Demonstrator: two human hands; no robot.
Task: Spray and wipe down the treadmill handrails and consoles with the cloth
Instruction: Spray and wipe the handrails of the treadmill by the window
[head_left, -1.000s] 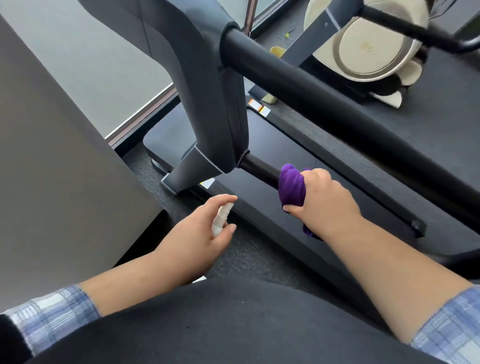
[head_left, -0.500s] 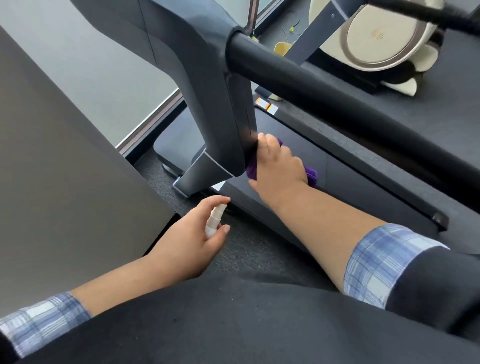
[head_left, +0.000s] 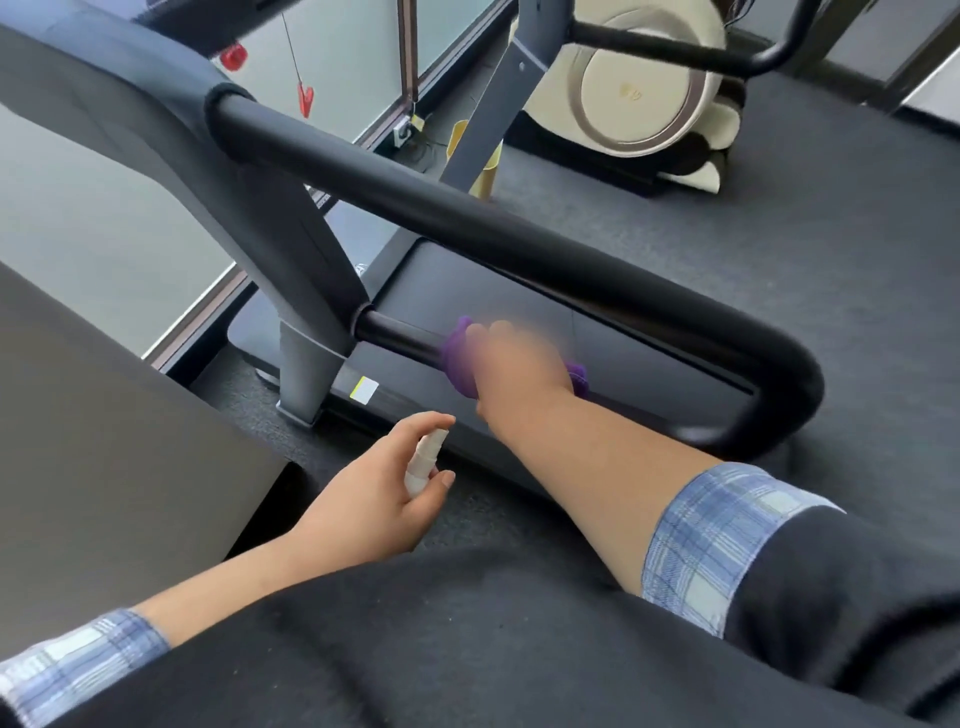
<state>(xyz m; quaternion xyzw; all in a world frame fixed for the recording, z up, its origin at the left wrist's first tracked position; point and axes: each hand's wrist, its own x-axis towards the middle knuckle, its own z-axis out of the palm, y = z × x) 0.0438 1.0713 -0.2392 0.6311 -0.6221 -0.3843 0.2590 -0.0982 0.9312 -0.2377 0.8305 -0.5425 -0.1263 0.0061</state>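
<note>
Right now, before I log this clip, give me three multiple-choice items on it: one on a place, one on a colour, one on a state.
1. Where is the cloth?
A. on the floor
B. around the lower rail
C. on the upper handrail

2. What colour is the cloth?
A. purple
B. white
C. green

3. What is the left hand doing?
A. hanging empty
B. resting on the handrail
C. holding a spray bottle

Answers: 1 B, the right hand grips it around the lower rail. 2 A, purple shows either side of the hand. 3 C, its fingers curl round the white spray bottle.
</note>
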